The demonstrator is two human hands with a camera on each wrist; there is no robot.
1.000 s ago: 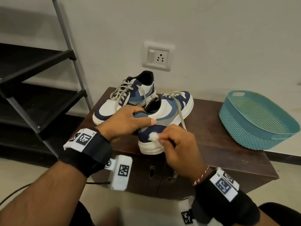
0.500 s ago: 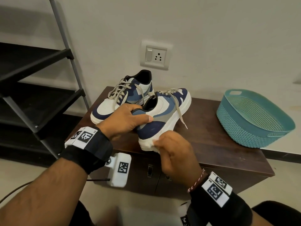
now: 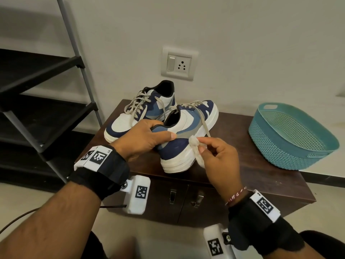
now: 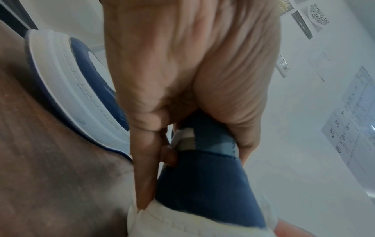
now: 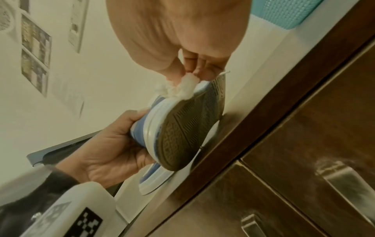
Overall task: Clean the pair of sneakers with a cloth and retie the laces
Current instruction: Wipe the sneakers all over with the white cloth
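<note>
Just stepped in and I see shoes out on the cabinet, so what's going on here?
A person is cleaning a pair of sneakers. The left hand grips the near sneaker by its heel, tilting it up off the cabinet. The right hand pinches a small white cloth against that shoe's side. The other sneaker sits behind it. Both shoes' laces hang loose, not yet retied. A teal basket stands to the right.

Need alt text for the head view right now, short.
Left hand grips the heel of a tilted blue-and-white sneaker while right hand pinches a white cloth against its side; second sneaker and teal basket sit on the cabinet.
</note>
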